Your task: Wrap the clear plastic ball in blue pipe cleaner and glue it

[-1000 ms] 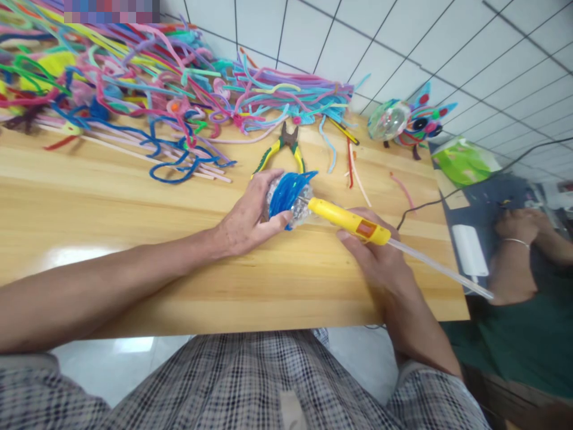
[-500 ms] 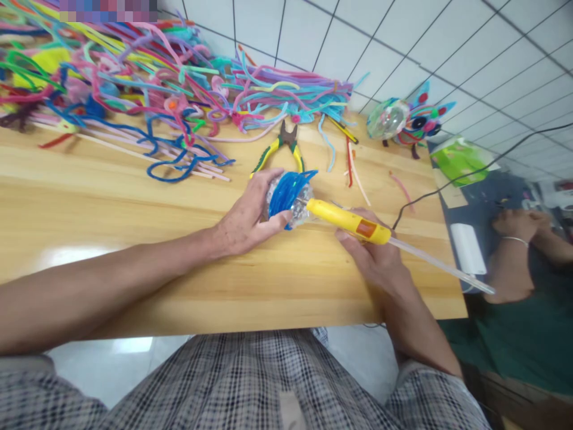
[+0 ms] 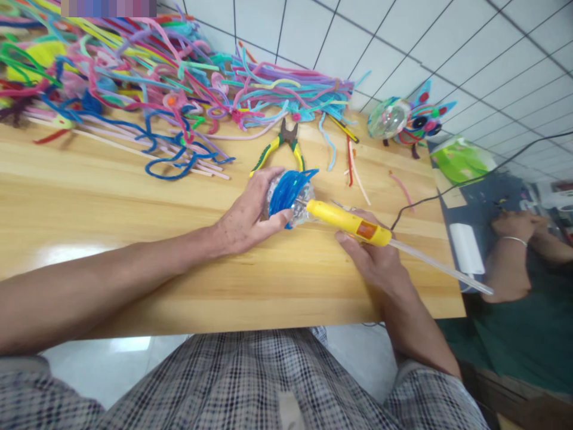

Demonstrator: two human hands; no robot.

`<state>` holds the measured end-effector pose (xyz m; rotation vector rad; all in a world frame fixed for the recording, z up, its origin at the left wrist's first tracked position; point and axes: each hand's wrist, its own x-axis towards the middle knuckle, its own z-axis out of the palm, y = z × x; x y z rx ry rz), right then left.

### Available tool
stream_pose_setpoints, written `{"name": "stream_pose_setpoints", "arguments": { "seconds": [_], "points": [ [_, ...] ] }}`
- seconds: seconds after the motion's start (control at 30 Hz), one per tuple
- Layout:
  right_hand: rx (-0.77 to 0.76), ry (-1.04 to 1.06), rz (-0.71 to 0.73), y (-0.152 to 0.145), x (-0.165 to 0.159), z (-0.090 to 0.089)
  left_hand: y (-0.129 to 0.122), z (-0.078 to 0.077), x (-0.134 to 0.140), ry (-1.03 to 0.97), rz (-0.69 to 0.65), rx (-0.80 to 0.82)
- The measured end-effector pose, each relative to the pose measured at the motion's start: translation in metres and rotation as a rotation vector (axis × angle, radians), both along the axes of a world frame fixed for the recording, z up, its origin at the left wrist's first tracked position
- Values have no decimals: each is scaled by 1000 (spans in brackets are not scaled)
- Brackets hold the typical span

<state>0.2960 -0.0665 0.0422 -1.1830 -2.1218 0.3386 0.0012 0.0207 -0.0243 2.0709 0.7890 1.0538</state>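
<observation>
1. Wooden table (image 3: 111,203): a pipe-cleaner pile (image 3: 170,77) lies along its far edge.
2. Left hand (image 3: 244,218) grips the blue-wrapped clear ball (image 3: 289,194) mid-table.
3. Right hand (image 3: 373,257), fingers wrapped, holds the yellow glue gun (image 3: 347,221), whose tip touches the ball.
4. Pliers (image 3: 282,149) lie just behind the ball.

The glue gun (image 3: 347,221) is showing a bright yellow body with a small orange-red label, and a clear, colourless glue stick (image 3: 441,270) is trailing from its back end. The ball (image 3: 290,197) is looking clear and glittery, with vivid blue pipe cleaners wrapping over it. The desk (image 3: 134,215) is glowing a warm honey-yellow wood grain with pale streaks. The pliers (image 3: 282,149) are wearing yellow-and-green handles under dark grey metal. The pile of pipe cleaners (image 3: 179,83) is mixing pink, turquoise, purple, yellow, green, red and dark blue. The trousers (image 3: 268,382) are showing a grey, white and black check. The wall tiles (image 3: 403,36) are appearing white with dark grout lines.
</observation>
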Motion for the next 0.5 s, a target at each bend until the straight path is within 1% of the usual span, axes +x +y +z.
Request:
{"name": "stream_pose_setpoints", "arguments": {
  "seconds": [0.17, 0.33, 0.4, 0.5],
  "points": [
    [-119, -19, -33, -2, 1, 0, 0, 1, 1, 5, 11, -20],
    [-74, 3, -79, -2, 1, -5, -1, 0, 2, -35, 9, -31],
    [-59, 4, -55, -2, 0, -4, -1, 0, 2, -39, 11, -28],
    [-90, -8, -25, -2, -1, -2, 0, 0, 2, -15, 9, -15]
  ]
}}
